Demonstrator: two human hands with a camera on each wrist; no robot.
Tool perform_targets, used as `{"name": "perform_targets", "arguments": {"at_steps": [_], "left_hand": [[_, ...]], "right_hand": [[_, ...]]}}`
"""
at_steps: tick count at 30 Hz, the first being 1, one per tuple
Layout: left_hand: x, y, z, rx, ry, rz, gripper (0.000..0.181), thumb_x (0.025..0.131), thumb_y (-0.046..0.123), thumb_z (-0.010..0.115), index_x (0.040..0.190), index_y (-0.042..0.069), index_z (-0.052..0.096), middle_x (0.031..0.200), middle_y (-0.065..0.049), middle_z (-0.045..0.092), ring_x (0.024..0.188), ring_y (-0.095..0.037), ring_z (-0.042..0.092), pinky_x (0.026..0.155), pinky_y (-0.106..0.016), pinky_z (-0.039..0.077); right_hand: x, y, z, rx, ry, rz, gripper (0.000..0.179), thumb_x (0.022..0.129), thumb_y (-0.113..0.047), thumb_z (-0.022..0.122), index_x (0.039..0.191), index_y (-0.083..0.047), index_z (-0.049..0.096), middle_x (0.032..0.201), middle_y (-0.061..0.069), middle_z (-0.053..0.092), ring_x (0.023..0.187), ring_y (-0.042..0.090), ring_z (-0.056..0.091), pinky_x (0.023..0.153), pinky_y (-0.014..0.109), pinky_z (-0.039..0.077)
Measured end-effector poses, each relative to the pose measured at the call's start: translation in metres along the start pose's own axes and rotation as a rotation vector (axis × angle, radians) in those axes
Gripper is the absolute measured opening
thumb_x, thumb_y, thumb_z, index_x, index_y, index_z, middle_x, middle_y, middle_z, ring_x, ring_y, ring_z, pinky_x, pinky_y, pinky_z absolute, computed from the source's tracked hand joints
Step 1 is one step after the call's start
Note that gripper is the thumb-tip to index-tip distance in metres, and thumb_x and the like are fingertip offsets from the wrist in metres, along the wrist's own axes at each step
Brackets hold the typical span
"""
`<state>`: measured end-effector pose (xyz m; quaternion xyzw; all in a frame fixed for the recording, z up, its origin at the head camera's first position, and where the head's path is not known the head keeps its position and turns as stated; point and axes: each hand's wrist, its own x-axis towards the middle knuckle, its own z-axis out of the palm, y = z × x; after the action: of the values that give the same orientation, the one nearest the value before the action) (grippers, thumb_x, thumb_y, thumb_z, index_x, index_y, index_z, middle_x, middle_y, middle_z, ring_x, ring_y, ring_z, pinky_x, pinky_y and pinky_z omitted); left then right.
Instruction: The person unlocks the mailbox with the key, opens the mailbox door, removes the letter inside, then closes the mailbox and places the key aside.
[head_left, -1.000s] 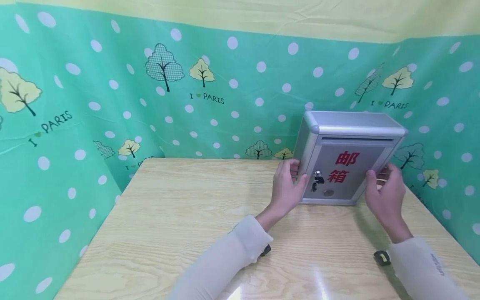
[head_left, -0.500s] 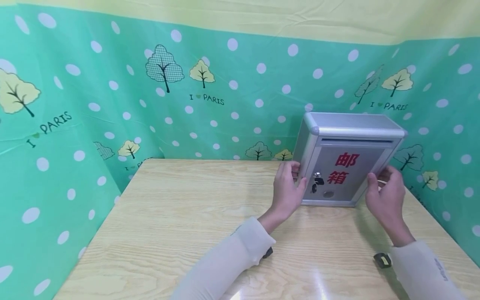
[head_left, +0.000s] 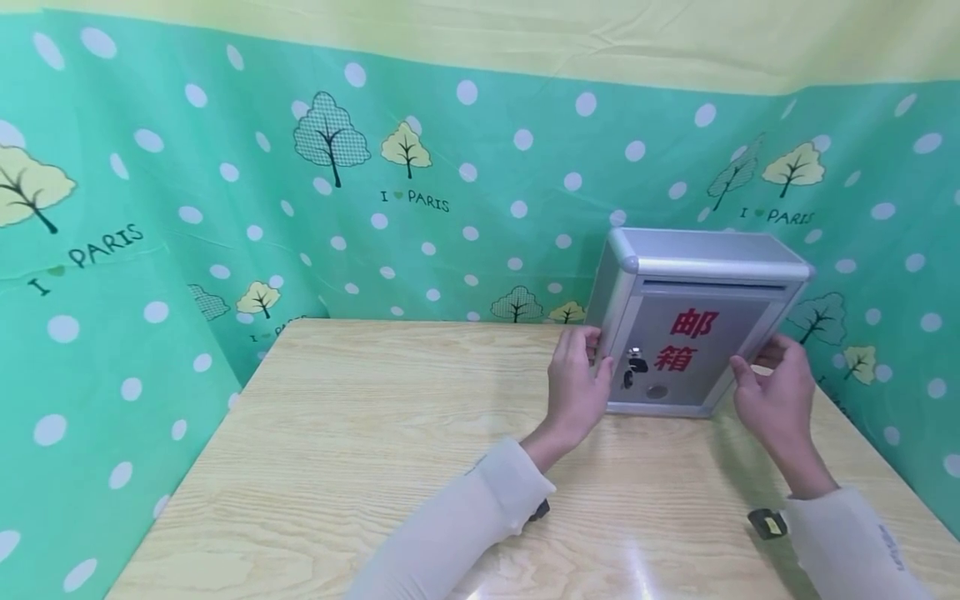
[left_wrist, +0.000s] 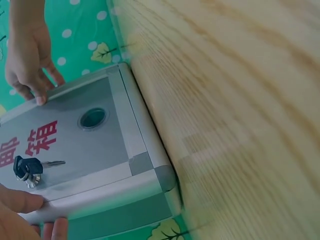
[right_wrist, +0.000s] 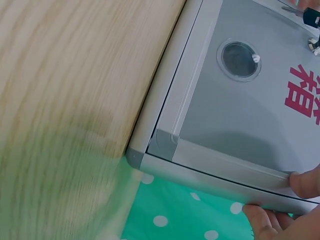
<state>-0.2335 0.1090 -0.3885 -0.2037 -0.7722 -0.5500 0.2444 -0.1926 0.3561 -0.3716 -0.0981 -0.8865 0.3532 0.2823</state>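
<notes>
A grey metal mailbox (head_left: 705,379) with red characters and a slot near its top stands upright on the wooden table, towards the back right. My left hand (head_left: 577,392) holds its left side, thumb at the front edge and fingers along the side wall. On the opposite side my right hand (head_left: 780,400) grips it, its thumb (right_wrist: 306,184) on the front frame and its other fingers at the side. A key (left_wrist: 52,163) with a black head sits in the lock on the door. Low on the front is a round window (left_wrist: 93,118). The mailbox's back is hidden.
A green polka-dot cloth (head_left: 420,250) printed with trees hangs behind the table and along both sides. The wooden tabletop (head_left: 360,433) stretches left and forward of the mailbox. Black straps (head_left: 767,523) show at both wrists.
Everything sits slightly lower in the head view. Both hands remain at the mailbox's sides, and my right thumb has shifted a little down its edge. The mailbox stands in the same place.
</notes>
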Motion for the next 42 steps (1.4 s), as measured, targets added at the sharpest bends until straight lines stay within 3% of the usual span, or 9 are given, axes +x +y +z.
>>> {"name": "perform_targets", "arguments": {"at_steps": [13, 23, 33, 38, 42], "left_hand": [[-0.005, 0.004, 0.003, 0.012, 0.036, -0.039, 0.041, 0.090, 0.002, 0.075, 0.128, 0.003, 0.059, 0.120, -0.007, 0.063, 0.108, -0.018, 0.062, 0.095, -0.019, 0.054], [0.000, 0.009, -0.001, 0.011, 0.056, 0.005, 0.039, 0.089, -0.002, 0.074, 0.125, -0.001, 0.060, 0.114, -0.010, 0.065, 0.102, -0.020, 0.064, 0.093, -0.018, 0.055], [0.012, 0.014, -0.013, 0.014, 0.103, 0.053, 0.040, 0.087, -0.004, 0.076, 0.124, -0.001, 0.061, 0.112, -0.010, 0.066, 0.102, -0.022, 0.065, 0.093, -0.020, 0.055], [0.017, 0.015, -0.023, 0.016, 0.118, 0.046, 0.040, 0.087, -0.002, 0.076, 0.124, -0.001, 0.061, 0.116, -0.011, 0.067, 0.107, -0.023, 0.065, 0.097, -0.024, 0.055], [0.020, 0.014, -0.033, 0.016, 0.131, 0.038, 0.040, 0.087, -0.001, 0.077, 0.124, -0.001, 0.061, 0.113, -0.011, 0.067, 0.104, -0.024, 0.064, 0.093, -0.026, 0.057]], "right_hand": [[-0.004, -0.002, 0.001, 0.022, 0.012, 0.074, 0.057, 0.105, -0.014, 0.054, 0.153, 0.001, 0.028, 0.139, 0.026, 0.047, 0.122, 0.035, 0.050, 0.077, 0.009, 0.048], [-0.006, -0.008, -0.002, 0.034, 0.042, 0.052, 0.055, 0.104, -0.013, 0.056, 0.151, 0.001, 0.031, 0.136, 0.023, 0.048, 0.110, 0.024, 0.051, 0.073, 0.005, 0.046], [-0.001, -0.029, -0.006, 0.048, 0.076, 0.029, 0.054, 0.103, -0.011, 0.057, 0.151, -0.001, 0.033, 0.137, 0.021, 0.050, 0.117, 0.030, 0.052, 0.077, 0.009, 0.049], [0.000, -0.043, -0.005, 0.057, 0.079, 0.016, 0.055, 0.103, -0.009, 0.057, 0.152, -0.001, 0.032, 0.139, 0.021, 0.049, 0.120, 0.031, 0.051, 0.082, 0.012, 0.051], [-0.001, -0.054, -0.001, 0.075, 0.095, -0.012, 0.054, 0.103, -0.008, 0.057, 0.151, 0.000, 0.033, 0.137, 0.022, 0.049, 0.120, 0.031, 0.052, 0.085, 0.015, 0.051]]}}
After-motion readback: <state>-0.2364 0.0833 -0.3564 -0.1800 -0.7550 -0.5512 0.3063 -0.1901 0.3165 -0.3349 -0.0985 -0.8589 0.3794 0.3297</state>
